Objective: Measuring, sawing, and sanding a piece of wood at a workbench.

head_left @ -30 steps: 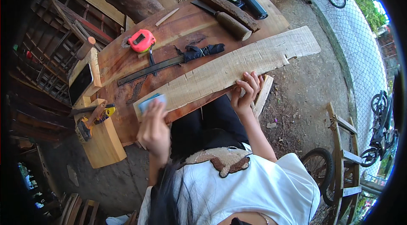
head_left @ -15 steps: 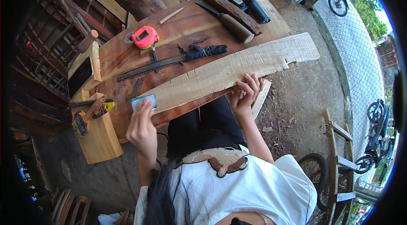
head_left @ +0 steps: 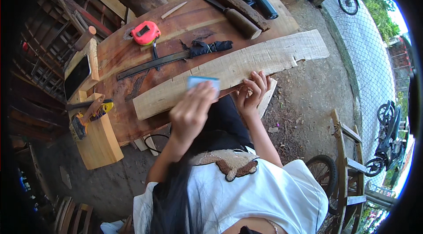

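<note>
A long, pale wooden board [head_left: 264,60] with a rough, notched edge lies across the near side of the table. My left hand [head_left: 190,113], slightly blurred, presses a light-blue piece of sandpaper [head_left: 200,81] flat on the board's face near its middle. The sandpaper's underside is hidden. To the right, my right hand [head_left: 251,94] holds the near edge of the board, its fingertips curled over the top. Just beyond the board lies a long dark blade with a black wrapped handle [head_left: 210,48].
On the wooden table [head_left: 112,53] are a pink tape measure [head_left: 145,32], a wooden-handled knife [head_left: 242,23], a bark strip [head_left: 240,7] and a small black fan [head_left: 264,2]. A phone [head_left: 78,77] leans at the left, above a wood block [head_left: 100,143]. A wooden ladder-like frame [head_left: 348,163] stands right.
My left hand has slid the sandpaper rightward along the board, from its left end to near the middle. My right hand keeps its hold on the edge. The view has shifted slightly.
</note>
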The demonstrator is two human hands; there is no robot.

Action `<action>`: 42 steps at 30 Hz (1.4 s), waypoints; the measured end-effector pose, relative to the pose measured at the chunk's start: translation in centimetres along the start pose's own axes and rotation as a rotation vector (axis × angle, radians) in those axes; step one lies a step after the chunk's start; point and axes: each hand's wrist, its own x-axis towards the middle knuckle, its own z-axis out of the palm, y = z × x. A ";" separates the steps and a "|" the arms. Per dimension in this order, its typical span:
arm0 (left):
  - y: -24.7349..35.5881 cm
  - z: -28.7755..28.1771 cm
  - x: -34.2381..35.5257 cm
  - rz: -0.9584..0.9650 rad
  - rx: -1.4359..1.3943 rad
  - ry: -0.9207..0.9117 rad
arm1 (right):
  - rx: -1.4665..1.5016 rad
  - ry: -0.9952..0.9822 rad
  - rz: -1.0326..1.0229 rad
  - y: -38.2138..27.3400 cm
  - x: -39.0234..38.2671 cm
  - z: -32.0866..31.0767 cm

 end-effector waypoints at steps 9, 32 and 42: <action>-2.3 -3.7 -3.0 -0.213 0.157 0.124 | 0.026 0.049 0.030 0.4 -0.2 0.0; 1.5 1.9 1.7 0.014 0.007 -0.006 | 0.037 0.022 0.026 0.0 -0.1 0.4; -2.6 -3.7 -1.0 -0.293 0.028 -0.079 | 0.012 0.007 0.022 0.3 -0.1 -0.2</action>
